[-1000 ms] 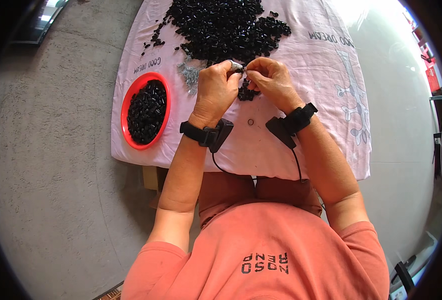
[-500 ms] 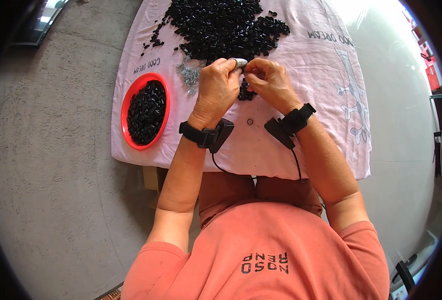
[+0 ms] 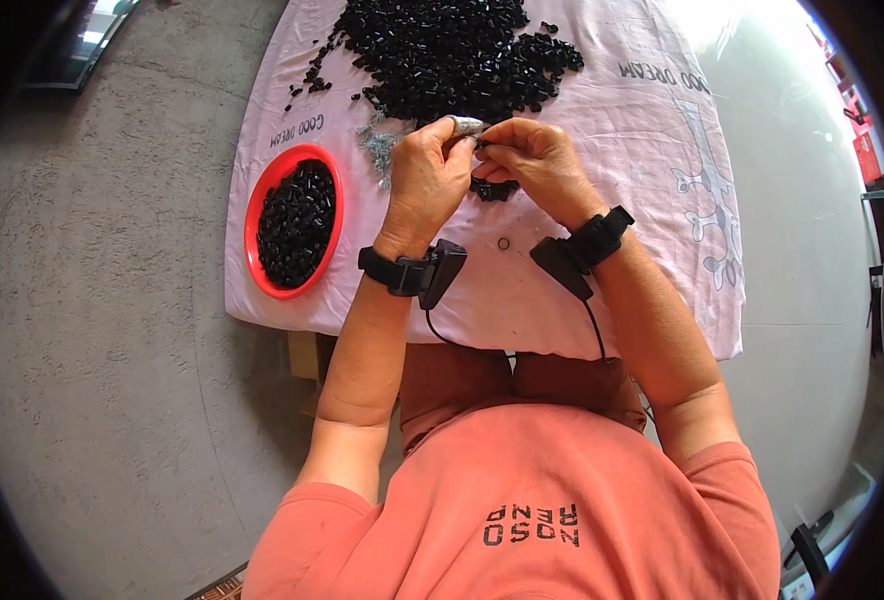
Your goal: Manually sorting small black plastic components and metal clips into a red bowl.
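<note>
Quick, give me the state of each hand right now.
Left hand: closed, fingers pinching a small silvery piece.
Right hand: closed, fingertips meeting the left's at that piece; what it grips cannot be told.

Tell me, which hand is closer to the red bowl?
Left. The left hand is just right of the red bowl, a strip of cloth between them. The right hand lies farther right, beyond the left.
</note>
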The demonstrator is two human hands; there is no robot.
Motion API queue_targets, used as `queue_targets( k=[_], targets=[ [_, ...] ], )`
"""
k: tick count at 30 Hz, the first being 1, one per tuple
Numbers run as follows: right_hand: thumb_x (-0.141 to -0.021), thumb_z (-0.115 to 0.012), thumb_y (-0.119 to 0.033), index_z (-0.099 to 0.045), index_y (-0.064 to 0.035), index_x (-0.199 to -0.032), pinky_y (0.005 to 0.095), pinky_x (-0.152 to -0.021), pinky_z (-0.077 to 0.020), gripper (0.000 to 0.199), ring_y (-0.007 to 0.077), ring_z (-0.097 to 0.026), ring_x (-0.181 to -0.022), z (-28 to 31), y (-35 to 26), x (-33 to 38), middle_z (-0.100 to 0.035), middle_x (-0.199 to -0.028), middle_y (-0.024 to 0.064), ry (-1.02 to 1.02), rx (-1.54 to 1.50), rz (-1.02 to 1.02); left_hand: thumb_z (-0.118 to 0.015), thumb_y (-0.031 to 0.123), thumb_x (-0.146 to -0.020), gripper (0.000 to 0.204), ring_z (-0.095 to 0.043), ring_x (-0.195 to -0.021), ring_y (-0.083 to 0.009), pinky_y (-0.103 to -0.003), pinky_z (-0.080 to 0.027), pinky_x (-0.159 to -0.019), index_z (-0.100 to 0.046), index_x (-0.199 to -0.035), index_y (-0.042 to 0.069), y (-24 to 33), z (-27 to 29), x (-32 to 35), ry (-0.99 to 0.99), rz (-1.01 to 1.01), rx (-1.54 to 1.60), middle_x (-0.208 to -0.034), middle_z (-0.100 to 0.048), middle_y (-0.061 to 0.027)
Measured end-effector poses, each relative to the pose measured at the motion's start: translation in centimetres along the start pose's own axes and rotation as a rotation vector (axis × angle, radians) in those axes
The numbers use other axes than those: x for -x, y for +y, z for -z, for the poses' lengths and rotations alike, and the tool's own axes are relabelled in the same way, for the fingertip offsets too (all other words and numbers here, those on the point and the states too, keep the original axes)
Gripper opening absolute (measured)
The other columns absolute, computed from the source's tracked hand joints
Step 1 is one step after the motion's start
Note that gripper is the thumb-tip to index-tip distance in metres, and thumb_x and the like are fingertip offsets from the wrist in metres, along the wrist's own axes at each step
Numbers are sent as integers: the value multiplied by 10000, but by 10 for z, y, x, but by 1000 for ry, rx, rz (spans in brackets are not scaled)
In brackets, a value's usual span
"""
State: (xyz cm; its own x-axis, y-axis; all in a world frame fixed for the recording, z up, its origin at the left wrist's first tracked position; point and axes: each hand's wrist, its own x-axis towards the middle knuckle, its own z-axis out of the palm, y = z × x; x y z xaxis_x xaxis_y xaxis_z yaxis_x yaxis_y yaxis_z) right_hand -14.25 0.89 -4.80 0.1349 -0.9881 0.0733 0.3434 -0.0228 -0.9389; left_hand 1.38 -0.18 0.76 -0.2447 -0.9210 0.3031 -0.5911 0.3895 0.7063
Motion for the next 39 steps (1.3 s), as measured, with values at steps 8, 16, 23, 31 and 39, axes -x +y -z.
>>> queue_targets(
  k=[8,16,23,31,39],
  targets=[
    [-986,-579,5,-629,38,-1152,262,-791,-612,176,161,-727,-879,3,3,0,-710,-1003,111,-55,-22,-39,-632,54,-952,142,-652,-737,-80,-238,-525,-649,-709,-1046,-19,3,7,1,-100,108,49,-850,-720,-35],
    [-984,-581,8,-640,48,-1088,251,-723,-615,126,145,-724,-815,1,-1,0,-701,-941,105,-25,-45,-63,-631,59,-956,134,-606,-715,-55,-212,-492,-637,-713,-1036,-8,-2,9,1,-120,172,245,-846,-699,-5],
    [-1000,-576,-20,-625,33,-1138,241,-755,-607,156,144,-724,-838,3,-2,1,-708,-962,97,-41,-25,-67,-618,56,-954,141,-645,-723,-64,-229,-529,-644,-718,-1020,-19,-11,6,4,-143,215,324,-851,-721,-26],
    [-1010,-566,-37,-620,35,-1141,233,-747,-608,159,149,-733,-841,1,-6,2,-711,-962,107,-56,13,-76,-609,106,-982,161,-629,-724,-50,-208,-524,-698,-715,-1061,14,-21,9,12,-187,396,644,-908,-722,-19],
    [-1012,-568,-49,-613,39,-1155,237,-774,-613,174,152,-732,-841,2,-8,4,-714,-971,114,-65,-76,-108,-590,105,-996,173,-655,-761,-70,-223,-550,-729,-701,-1101,23,-31,8,15,-215,481,848,-933,-727,-40]
  ],
)
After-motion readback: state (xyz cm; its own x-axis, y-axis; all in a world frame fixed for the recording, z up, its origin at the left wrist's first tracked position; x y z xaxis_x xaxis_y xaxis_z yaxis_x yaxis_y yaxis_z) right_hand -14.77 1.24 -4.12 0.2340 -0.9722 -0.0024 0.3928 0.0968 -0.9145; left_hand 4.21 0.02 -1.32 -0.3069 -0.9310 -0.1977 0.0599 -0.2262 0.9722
